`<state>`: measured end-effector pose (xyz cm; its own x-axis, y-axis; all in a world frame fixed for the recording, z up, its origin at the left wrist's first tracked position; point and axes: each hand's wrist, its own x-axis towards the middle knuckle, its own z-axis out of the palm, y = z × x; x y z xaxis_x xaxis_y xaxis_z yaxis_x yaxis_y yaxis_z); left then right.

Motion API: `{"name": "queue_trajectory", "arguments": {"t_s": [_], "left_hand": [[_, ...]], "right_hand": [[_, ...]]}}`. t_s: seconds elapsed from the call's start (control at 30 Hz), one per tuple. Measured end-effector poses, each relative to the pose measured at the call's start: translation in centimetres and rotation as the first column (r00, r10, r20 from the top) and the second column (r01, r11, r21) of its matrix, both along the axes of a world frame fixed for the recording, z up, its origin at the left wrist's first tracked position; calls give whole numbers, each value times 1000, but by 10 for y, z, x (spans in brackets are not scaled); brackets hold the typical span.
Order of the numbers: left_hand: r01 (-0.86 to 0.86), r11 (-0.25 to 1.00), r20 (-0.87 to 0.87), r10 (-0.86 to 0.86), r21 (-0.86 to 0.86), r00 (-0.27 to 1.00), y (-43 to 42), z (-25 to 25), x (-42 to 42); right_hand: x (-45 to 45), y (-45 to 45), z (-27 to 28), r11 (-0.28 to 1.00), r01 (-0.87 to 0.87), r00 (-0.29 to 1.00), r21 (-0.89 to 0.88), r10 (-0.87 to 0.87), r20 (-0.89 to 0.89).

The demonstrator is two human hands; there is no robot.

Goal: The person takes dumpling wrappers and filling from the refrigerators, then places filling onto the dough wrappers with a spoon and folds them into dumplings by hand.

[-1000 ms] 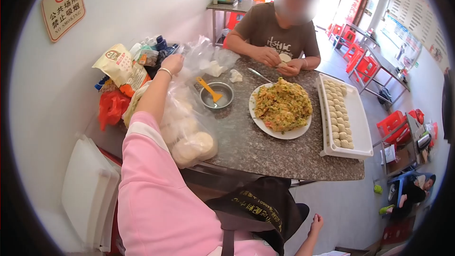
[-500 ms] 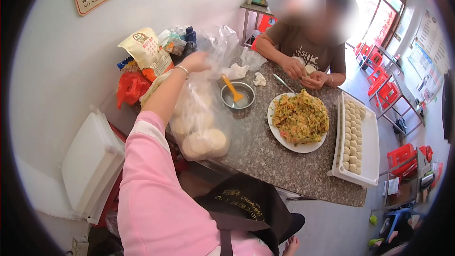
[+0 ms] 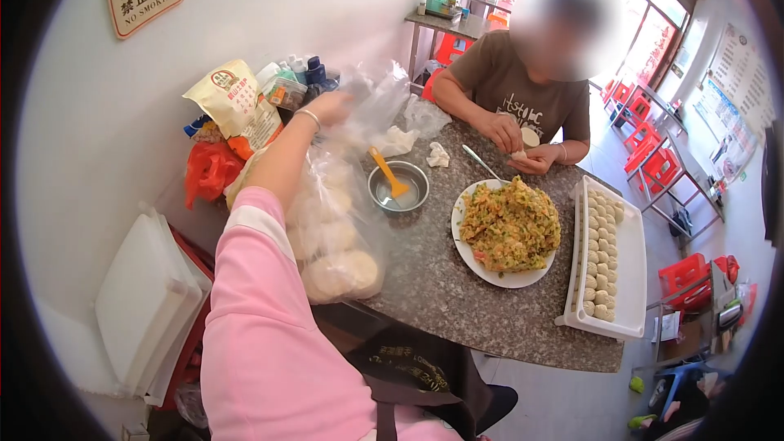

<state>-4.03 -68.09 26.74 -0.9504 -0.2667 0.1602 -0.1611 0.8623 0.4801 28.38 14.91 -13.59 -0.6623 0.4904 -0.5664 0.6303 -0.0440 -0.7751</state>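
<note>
Since half a second ago, our left hand (image 3: 331, 106) has shifted slightly toward the bottles (image 3: 317, 73), and our right hand has slid down past the bottom edge, out of view. From the head camera, we see the left hand over the far part of a clear plastic bag (image 3: 331, 212); motion blur and crumpled film (image 3: 376, 94) obscure the fingertips, so we cannot tell whether they are spread or pinching plastic. The bag lies at the left of the speckled table (image 3: 441, 327), its bulging near end toward us at the table's edge. Its long axis runs away from us, with the loose film at the far end. Inside, we make out pale round discs (image 3: 343, 271), hazy through the folds. Just right of the bag sits a metal bowl (image 3: 419, 188) with a yellow brush (image 3: 385, 167) leaning in it. Across from us, a co-worker's hands (image 3: 535, 162) partly hide a pale wrapper (image 3: 530, 137).
</note>
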Motion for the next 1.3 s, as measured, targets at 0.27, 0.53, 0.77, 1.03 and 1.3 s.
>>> {"name": "queue_trajectory", "arguments": {"t_s": [0.27,0.53,0.77,1.03,1.3], "left_hand": [[-117,881,193,227,-458,955,14,13,29],[62,798,23,-60,-599,998,5,-32,8],[112,756,210,34,-645,977,18,-19,6],[-148,888,-155,88,-436,984,5,29,2],[-354,935,-783,237,24,574,2,105,8]], "right_hand": [[7,27,-9,994,-105,991,28,102,85],[7,32,-14,989,-146,983,32,141,119],[7,33,-17,993,-110,988,44,105,110],[57,-35,-53,995,96,993,-37,-93,70],[76,-18,-56,1000,-14,989,-11,16,146]]}}
